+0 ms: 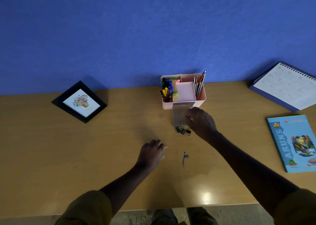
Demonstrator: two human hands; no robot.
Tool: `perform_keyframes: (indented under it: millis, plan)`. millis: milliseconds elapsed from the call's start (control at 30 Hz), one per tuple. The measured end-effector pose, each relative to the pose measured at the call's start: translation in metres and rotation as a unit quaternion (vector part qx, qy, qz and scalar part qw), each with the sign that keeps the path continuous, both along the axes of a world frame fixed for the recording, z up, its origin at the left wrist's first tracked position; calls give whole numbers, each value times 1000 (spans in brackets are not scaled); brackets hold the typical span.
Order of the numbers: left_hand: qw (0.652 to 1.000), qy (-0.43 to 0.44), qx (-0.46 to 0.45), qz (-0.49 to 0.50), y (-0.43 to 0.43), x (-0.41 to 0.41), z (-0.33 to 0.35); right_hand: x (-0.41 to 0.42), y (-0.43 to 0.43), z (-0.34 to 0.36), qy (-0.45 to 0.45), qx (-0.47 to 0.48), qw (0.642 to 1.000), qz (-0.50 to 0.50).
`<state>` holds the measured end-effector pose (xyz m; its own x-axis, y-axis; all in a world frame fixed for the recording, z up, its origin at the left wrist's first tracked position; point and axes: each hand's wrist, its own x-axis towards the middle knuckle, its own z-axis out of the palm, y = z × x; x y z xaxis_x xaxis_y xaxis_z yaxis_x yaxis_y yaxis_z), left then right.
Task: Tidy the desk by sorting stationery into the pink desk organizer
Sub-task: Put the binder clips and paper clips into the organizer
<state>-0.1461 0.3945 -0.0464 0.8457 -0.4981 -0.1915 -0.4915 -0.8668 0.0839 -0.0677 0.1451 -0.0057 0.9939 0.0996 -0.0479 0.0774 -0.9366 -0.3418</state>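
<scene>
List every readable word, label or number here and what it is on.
"ARUN'S": down the cover of the blue book.
"NEW": yellow badge at that cover's corner.
Spiral-bound calendar: print too small to read.
Framed flower picture: caption blurred.

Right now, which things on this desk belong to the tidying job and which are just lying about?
For the job: pink organizer, clear drawer, binder clips, loose paper clips, left hand pinching a paper clip, right hand at the drawer.
Just lying about: picture frame, calendar, blue book.
</scene>
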Motion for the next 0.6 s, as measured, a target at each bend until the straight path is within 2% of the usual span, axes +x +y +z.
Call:
perform_keyframes:
  millis: [267, 500, 600]
  plan:
    - [999, -14, -35, 19, 2, -2, -4, 25, 8, -8, 75, -74, 994, 13]
    - [998, -33, -45, 32, 2, -4, -4, 24, 8, -13, 75, -98, 992, 26]
    - [997, -9, -47, 53, 2, -4, -6, 24, 5, -15, 74, -95, 992, 25]
